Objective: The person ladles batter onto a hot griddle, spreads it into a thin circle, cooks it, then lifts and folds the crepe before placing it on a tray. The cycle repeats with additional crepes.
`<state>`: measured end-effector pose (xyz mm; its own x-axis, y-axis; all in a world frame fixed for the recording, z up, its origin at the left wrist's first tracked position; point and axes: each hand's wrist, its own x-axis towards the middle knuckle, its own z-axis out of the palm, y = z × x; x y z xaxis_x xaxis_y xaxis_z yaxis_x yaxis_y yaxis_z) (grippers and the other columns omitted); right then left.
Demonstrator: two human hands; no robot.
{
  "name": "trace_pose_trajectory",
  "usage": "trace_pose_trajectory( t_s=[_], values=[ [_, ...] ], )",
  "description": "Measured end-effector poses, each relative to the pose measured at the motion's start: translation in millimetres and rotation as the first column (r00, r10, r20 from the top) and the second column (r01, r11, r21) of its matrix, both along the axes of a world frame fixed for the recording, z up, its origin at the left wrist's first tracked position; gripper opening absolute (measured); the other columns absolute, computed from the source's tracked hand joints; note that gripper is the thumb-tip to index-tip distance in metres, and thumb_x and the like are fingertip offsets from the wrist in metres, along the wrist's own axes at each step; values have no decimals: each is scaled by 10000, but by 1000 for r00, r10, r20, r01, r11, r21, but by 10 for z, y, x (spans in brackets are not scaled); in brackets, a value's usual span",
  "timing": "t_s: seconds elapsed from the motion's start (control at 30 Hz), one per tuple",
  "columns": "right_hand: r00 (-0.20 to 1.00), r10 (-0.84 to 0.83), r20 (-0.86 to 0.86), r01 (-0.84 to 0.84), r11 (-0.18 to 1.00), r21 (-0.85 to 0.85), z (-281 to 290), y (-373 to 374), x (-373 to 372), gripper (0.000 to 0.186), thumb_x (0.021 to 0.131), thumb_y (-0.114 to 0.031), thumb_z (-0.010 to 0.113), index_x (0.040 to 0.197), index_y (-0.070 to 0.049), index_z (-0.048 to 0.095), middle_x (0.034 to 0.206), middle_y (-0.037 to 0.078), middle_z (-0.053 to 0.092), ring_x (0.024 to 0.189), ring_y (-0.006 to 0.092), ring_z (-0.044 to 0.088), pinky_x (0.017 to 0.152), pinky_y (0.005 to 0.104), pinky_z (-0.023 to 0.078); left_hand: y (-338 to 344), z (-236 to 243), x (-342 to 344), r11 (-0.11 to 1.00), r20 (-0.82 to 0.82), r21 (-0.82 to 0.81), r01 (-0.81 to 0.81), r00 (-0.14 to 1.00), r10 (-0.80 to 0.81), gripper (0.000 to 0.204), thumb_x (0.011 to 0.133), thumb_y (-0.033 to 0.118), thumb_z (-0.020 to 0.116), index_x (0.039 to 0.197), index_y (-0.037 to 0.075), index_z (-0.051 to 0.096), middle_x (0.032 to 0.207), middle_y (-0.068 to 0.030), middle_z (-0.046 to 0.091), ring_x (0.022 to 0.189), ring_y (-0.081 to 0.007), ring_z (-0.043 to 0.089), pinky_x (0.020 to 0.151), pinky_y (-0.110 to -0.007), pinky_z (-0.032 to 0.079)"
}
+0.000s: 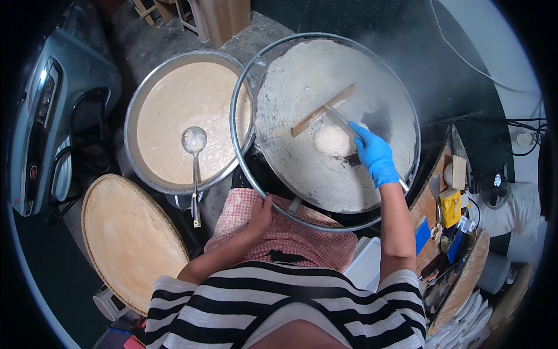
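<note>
My right hand (376, 154), in a blue glove, is closed around the metal handle of a wooden batter spreader (325, 109). Its crossbar lies across a large round griddle (290, 168) coated with pale residue. A mound of pale batter (334, 141) sits on the griddle beside the spreader, partly under the handle. My bare left hand (261, 215) rests low, its fingertips at the near side of the metal ring (238, 145) around the griddle; its fingers are mostly hidden, so their grip is unclear.
Left of the griddle stands a wide metal pot (132, 139) of batter, with a ladle (195, 168) across its near rim. A round woven tray (133, 241) leans nearer. A grey machine (43, 128) is far left. Tools and a yellow packet (450, 207) crowd the right; steam rises behind.
</note>
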<state>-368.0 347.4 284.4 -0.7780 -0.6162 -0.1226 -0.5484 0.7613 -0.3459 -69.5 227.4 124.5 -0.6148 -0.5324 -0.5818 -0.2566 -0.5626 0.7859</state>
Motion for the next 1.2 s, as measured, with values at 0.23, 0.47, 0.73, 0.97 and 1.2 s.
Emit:
trace_pose_trajectory(
  t_s=[0.23, 0.47, 0.73, 0.97, 1.2],
  values=[
    [985, -105, 134, 93, 991, 93, 238, 481, 0, 391, 827, -108, 561, 1193, -246, 556, 972, 174, 615, 855, 357, 593, 765, 400, 472, -1057, 3, -279, 987, 80, 101, 126, 988, -135, 261, 943, 287, 436, 985, 35, 486, 817, -124, 637, 701, -196, 626, 617, -300, 515],
    [994, 99, 51, -96, 993, -68, 5, -5, -38, 388, 841, -162, 546, 1225, -213, 524, 1026, 176, 606, 879, 343, 594, 787, 372, 469, -1761, 99, -669, 995, 48, -86, 52, 998, -47, 296, 929, 335, 455, 905, 53, 541, 799, -58, 606, 664, -149, 588, 624, -269, 497],
    [989, -12, 147, -4, 995, 103, 251, 447, -223, 406, 825, -87, 558, 1225, -153, 538, 1095, 110, 621, 917, 251, 619, 813, 328, 468, -863, -64, 40, 995, -25, 83, -48, 998, 50, 325, 919, 358, 490, 950, 39, 543, 803, -29, 560, 665, -97, 537, 568, -209, 441],
    [994, 91, 57, -88, 995, -55, -164, 65, -60, 364, 834, -168, 549, 1194, -216, 557, 1093, 140, 597, 972, 305, 586, 835, 365, 463, -18, 23, 71, 993, 48, -111, 50, 998, -45, 215, 942, 217, 434, 972, 18, 512, 800, -62, 569, 729, -142, 560, 626, -267, 482],
    [966, -56, 251, 60, 998, -6, 219, 537, -11, 371, 820, -121, 571, 1178, -220, 572, 1055, 138, 614, 919, 301, 608, 818, 356, 473, -1060, -20, -240, 994, -1, 62, 95, 996, -95, 170, 936, 179, 442, 900, 25, 503, 781, -108, 625, 662, -171, 611, 598, -267, 499]
  ],
)
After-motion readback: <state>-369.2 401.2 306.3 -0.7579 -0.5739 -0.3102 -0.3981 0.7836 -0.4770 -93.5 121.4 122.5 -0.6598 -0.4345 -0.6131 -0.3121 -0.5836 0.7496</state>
